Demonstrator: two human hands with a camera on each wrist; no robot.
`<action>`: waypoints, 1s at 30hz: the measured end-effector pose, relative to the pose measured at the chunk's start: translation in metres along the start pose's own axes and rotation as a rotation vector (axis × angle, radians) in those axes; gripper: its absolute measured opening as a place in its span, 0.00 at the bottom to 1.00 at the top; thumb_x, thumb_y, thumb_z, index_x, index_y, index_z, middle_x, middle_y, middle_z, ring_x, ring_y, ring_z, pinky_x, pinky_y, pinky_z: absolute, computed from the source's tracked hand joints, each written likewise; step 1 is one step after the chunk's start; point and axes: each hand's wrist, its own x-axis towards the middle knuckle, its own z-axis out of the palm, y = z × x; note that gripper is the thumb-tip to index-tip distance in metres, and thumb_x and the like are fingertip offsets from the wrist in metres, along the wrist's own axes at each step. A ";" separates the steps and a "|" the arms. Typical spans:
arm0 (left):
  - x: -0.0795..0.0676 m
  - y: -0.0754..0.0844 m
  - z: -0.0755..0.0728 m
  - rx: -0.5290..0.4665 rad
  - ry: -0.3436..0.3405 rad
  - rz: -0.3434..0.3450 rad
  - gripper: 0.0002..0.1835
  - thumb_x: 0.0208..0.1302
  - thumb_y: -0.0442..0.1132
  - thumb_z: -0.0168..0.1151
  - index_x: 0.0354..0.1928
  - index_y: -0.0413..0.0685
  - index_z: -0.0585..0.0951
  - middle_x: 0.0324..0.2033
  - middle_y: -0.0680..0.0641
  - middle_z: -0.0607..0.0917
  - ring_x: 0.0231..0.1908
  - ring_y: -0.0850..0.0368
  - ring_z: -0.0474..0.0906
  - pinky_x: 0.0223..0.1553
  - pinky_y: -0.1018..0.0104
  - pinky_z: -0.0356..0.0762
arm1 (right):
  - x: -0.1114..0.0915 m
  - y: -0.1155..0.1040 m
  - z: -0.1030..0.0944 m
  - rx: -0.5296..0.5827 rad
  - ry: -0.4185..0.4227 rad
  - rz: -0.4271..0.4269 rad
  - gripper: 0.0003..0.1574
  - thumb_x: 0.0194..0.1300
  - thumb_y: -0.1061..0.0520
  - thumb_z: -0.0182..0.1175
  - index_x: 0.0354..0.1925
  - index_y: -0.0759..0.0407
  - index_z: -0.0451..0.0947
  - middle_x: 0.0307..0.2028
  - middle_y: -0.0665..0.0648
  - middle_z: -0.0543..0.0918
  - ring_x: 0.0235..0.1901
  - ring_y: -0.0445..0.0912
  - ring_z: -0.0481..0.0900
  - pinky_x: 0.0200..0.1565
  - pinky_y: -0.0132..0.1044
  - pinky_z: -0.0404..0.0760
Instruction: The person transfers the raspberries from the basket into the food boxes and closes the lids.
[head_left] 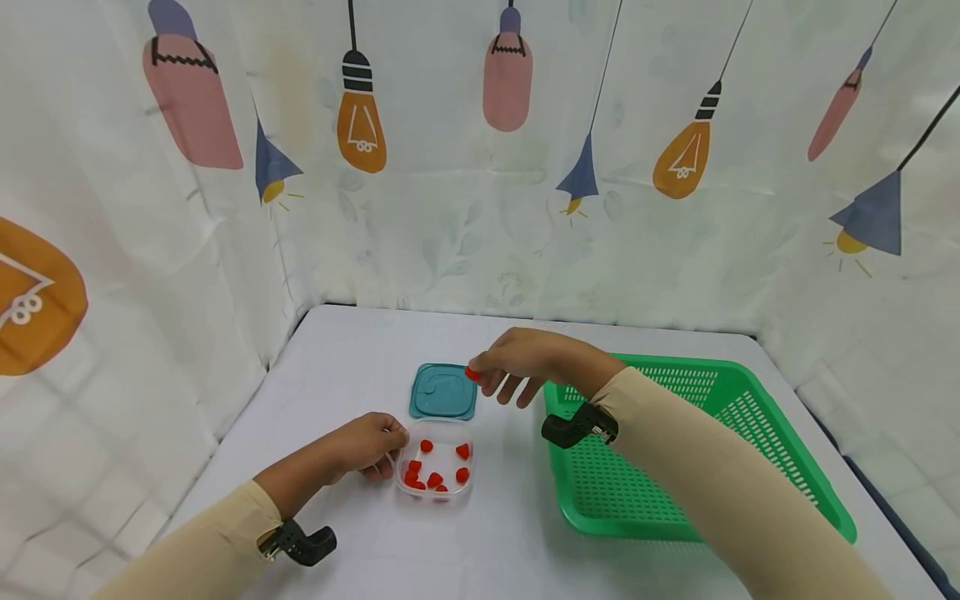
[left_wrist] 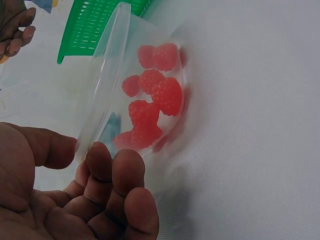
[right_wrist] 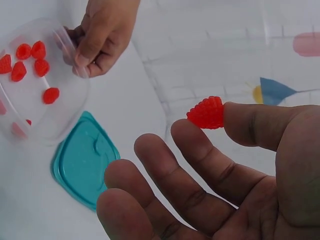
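Observation:
Between thumb and forefinger my right hand pinches a red raspberry, held in the air near the teal lid. The other fingers of that hand are spread apart. My left hand pinches the left rim of a clear plastic container, its thumb on one side of the wall and fingertips on the other. Several raspberries lie loose on the container's floor. The lid rests flat on the table just behind the container.
A green perforated basket stands on the right side of the white-covered table, under my right forearm. Behind and beside the table hangs a patterned white curtain.

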 end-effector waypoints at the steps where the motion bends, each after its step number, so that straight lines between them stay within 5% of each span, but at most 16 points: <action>1: 0.000 0.000 0.000 0.000 0.000 -0.001 0.09 0.76 0.40 0.56 0.44 0.40 0.78 0.33 0.43 0.80 0.29 0.49 0.79 0.31 0.61 0.79 | 0.000 -0.001 0.002 -0.003 -0.004 -0.001 0.20 0.73 0.41 0.59 0.43 0.54 0.87 0.43 0.55 0.88 0.44 0.54 0.87 0.40 0.47 0.86; 17: 0.001 -0.002 0.001 0.001 0.004 0.003 0.08 0.76 0.40 0.56 0.44 0.40 0.78 0.33 0.44 0.80 0.29 0.49 0.79 0.32 0.61 0.79 | 0.004 -0.001 0.020 -0.013 -0.048 -0.008 0.19 0.71 0.41 0.62 0.42 0.55 0.86 0.43 0.56 0.88 0.44 0.55 0.87 0.40 0.47 0.86; 30: 0.001 -0.001 0.000 0.010 0.001 0.000 0.09 0.76 0.40 0.57 0.44 0.41 0.78 0.33 0.43 0.80 0.30 0.49 0.79 0.32 0.60 0.80 | 0.000 0.022 -0.001 -0.006 0.011 0.037 0.19 0.73 0.42 0.61 0.43 0.56 0.86 0.42 0.56 0.88 0.41 0.52 0.87 0.40 0.45 0.86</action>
